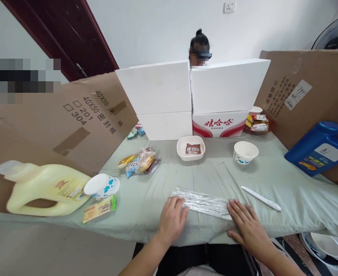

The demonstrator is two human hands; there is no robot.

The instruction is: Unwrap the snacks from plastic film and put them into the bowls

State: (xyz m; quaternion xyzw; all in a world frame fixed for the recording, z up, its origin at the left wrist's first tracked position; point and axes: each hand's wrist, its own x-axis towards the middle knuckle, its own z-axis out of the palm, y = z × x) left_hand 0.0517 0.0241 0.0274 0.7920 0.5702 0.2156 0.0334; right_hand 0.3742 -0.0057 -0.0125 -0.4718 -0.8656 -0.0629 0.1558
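Note:
A flattened strip of crinkled clear plastic lies on the cloth at the front of the table, directly before me. At its left end rests my left hand, fingers slightly bent onto the plastic and thumb apart. My right hand lies flat across the right end, with its fingers stretched out. Just beyond the right hand is a slim white plastic tool, its kind unclear. Farther back, a white square bowl holds a small brown packet.
Left are wrapped snacks, a tipped paper bowl, a flat food packet and a yellowish jug. Right are a paper bowl and blue bottle. White boxes and cardboard wall the table; a person sits behind.

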